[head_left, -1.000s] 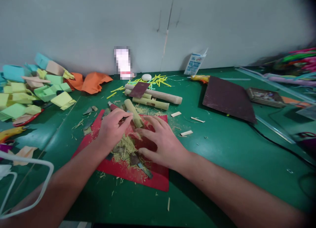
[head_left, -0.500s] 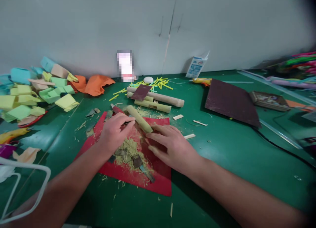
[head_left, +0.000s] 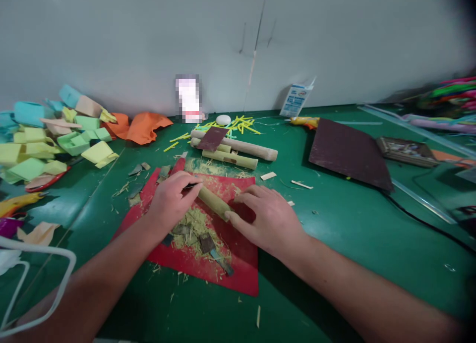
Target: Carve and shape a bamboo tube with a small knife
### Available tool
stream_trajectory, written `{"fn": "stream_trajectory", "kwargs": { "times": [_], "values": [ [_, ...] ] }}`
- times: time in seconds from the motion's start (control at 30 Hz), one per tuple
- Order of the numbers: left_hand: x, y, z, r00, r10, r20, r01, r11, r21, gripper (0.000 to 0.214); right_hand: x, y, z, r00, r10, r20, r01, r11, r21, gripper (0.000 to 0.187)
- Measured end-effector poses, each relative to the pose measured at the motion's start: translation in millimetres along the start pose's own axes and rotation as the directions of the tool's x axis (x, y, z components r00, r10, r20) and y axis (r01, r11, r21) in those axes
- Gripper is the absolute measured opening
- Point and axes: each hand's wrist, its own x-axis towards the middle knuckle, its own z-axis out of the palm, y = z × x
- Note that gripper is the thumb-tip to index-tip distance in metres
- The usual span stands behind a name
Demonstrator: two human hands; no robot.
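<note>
A short pale bamboo stick [head_left: 213, 201] lies slanted on a red mat [head_left: 238, 263] strewn with shavings. My left hand [head_left: 169, 200] is closed on a knife with a red handle [head_left: 178, 165], its dark blade against the stick's far end. My right hand [head_left: 269, 219] grips the stick's near end, fingers curled round it. A heap of pale shavings and dark peel bits [head_left: 193, 229] sits between my hands.
Longer bamboo pieces [head_left: 238, 152] with a small dark sandpaper scrap lie behind the mat. A large dark sandpaper sheet [head_left: 345, 152] is at right, folded coloured papers [head_left: 55, 140] at left, orange cloth [head_left: 143, 125] and yellow strips [head_left: 238, 125] by the wall. A black cable runs at right.
The stick has slid toward me and to the right on the mat. My right hand went from lying flat to curled round its near end. My left hand stayed with the blade.
</note>
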Motion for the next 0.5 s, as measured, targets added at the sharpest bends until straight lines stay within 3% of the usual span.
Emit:
{"fn": "stream_trajectory", "kwargs": {
  "times": [0.2,0.4,0.5],
  "values": [
    [0.3,0.6,1.6,0.997,-0.032,0.065,0.03,0.999,0.021,0.012,-1.4,-4.9,-0.7,0.995,-0.031,0.092,0.028,0.999,0.034,0.027],
    [-1.9,2.9,4.7,0.997,-0.016,0.078,0.018,0.999,-0.027,0.013,0.1,-2.9,4.9,0.998,-0.006,0.07,0.005,1.0,0.019,0.02],
    [-6.2,15.6,7.1,0.986,0.021,0.166,-0.004,0.995,-0.097,0.012,-0.4,-2.8,5.9,0.997,0.014,0.07,-0.015,1.0,0.012,0.023]
  ]
}}
